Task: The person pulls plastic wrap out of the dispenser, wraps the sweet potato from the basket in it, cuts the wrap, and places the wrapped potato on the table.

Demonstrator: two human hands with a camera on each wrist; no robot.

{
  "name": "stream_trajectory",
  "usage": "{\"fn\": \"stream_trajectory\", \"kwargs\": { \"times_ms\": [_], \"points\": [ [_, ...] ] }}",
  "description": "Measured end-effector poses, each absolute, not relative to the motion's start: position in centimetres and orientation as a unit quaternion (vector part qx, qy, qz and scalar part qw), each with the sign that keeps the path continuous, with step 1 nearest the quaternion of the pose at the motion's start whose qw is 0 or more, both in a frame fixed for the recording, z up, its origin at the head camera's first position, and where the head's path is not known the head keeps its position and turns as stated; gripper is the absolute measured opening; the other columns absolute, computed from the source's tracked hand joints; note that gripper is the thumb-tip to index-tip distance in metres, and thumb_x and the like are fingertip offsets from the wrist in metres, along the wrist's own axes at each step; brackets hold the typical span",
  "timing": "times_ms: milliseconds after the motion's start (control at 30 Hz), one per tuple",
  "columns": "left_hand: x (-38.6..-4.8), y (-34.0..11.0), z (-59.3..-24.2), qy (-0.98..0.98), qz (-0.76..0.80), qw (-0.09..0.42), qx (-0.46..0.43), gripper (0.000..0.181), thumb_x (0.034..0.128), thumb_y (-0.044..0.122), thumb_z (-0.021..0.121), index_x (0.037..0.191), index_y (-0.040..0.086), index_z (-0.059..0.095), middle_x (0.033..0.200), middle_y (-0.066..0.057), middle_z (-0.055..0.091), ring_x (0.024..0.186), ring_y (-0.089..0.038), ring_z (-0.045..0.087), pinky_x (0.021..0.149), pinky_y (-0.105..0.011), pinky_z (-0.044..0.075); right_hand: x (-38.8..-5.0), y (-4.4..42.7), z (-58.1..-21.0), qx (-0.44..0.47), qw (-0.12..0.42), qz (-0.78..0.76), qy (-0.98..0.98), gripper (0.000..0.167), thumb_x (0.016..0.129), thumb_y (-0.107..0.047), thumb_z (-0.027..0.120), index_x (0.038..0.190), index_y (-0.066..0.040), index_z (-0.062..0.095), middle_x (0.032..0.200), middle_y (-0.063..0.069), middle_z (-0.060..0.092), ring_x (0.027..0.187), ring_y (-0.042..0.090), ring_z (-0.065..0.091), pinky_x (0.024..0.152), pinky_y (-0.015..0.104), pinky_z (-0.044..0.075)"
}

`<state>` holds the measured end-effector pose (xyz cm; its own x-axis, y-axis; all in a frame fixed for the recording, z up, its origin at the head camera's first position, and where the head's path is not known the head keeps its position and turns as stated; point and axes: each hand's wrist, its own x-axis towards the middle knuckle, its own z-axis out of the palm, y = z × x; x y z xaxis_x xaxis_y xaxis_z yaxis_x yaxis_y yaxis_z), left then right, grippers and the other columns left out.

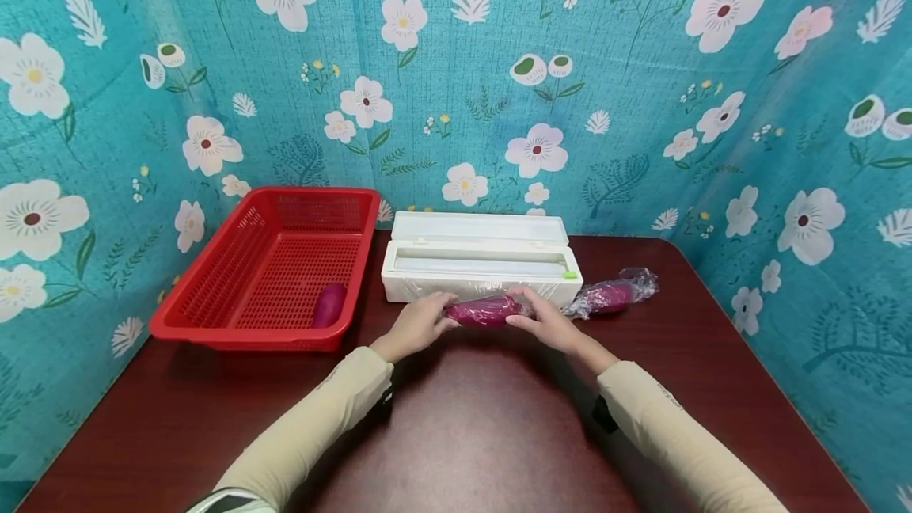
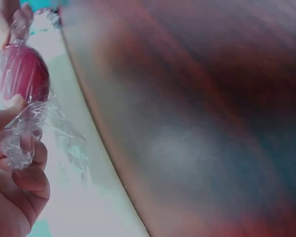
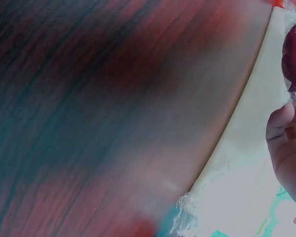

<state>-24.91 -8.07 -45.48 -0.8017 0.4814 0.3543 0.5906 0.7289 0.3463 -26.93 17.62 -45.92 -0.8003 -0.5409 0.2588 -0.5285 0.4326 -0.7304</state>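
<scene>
A purple-red oblong vegetable [image 1: 484, 311], like a sweet potato, is wrapped in clear cling film and held in the air between both hands. My left hand [image 1: 419, 326] grips the gathered film at its left end; in the left wrist view the thumb lies against the vegetable [image 2: 27, 74] and crumpled film [image 2: 24, 128] shows between the fingers. At the other end my right hand [image 1: 547, 324] pinches the film, with the fingers [image 3: 282, 118] curled just below the vegetable [image 3: 295, 57]. Right behind stands a white cling film box [image 1: 480, 289], lid raised, roll inside.
To the left a red plastic basket [image 1: 245, 332] holds another purple-red vegetable [image 1: 329, 305], unwrapped. A second film-wrapped vegetable [image 1: 613, 295] lies right of the box. The dark brown table [image 1: 470, 426] meets a flowered teal curtain [image 1: 427, 117] at the back and sides.
</scene>
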Motion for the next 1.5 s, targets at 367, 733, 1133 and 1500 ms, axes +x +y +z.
{"fn": "stream_trajectory", "kwargs": {
  "times_ms": [367, 733, 1133, 1500],
  "points": [
    [-25.6, -7.6, -45.2, -0.921, -0.26, 0.144, -0.252, 0.029, 0.0886, 0.023, 0.056, 0.114, 0.009, 0.054, 0.089, -0.004, 0.063, 0.075, -0.016, 0.058, 0.06, -0.032, 0.045, -27.7, 17.4, -45.7, -0.295, -0.049, -0.403, 0.865, 0.043, 0.077, -0.014, 0.069, 0.115, 0.002, 0.055, 0.066, -0.003, 0.047, 0.058, 0.009, 0.04, 0.055, 0.025, 0.037],
    [-26.4, -7.9, -45.1, -0.911, -0.254, 0.16, -0.282, 0.045, 0.0751, 0.019, 0.071, 0.115, 0.006, 0.056, 0.104, -0.007, 0.058, 0.091, -0.021, 0.057, 0.075, -0.035, 0.046, -27.7, 17.1, -44.8, -0.275, -0.075, -0.4, 0.871, 0.041, 0.078, -0.013, 0.069, 0.111, 0.01, 0.058, 0.084, 0.01, 0.053, 0.065, 0.014, 0.047, 0.058, 0.027, 0.042],
    [-27.1, -7.9, -45.0, -0.907, -0.318, 0.147, -0.233, 0.029, 0.0801, 0.019, 0.066, 0.106, 0.006, 0.065, 0.096, -0.007, 0.063, 0.082, -0.015, 0.055, 0.075, -0.032, 0.045, -28.2, 17.0, -45.6, -0.283, -0.067, -0.453, 0.843, 0.054, 0.072, -0.009, 0.073, 0.12, 0.002, 0.052, 0.103, 0.019, 0.058, 0.049, 0.015, 0.048, 0.043, 0.026, 0.044],
    [-27.5, -7.7, -45.6, -0.923, -0.252, 0.192, -0.22, 0.028, 0.0762, 0.025, 0.066, 0.099, 0.01, 0.068, 0.078, -0.001, 0.058, 0.067, -0.013, 0.054, 0.06, -0.027, 0.045, -28.3, 16.5, -45.5, -0.283, -0.079, -0.423, 0.857, 0.045, 0.077, -0.008, 0.068, 0.117, 0.004, 0.052, 0.079, 0.013, 0.056, 0.048, 0.016, 0.049, 0.045, 0.026, 0.044]
  ]
}}
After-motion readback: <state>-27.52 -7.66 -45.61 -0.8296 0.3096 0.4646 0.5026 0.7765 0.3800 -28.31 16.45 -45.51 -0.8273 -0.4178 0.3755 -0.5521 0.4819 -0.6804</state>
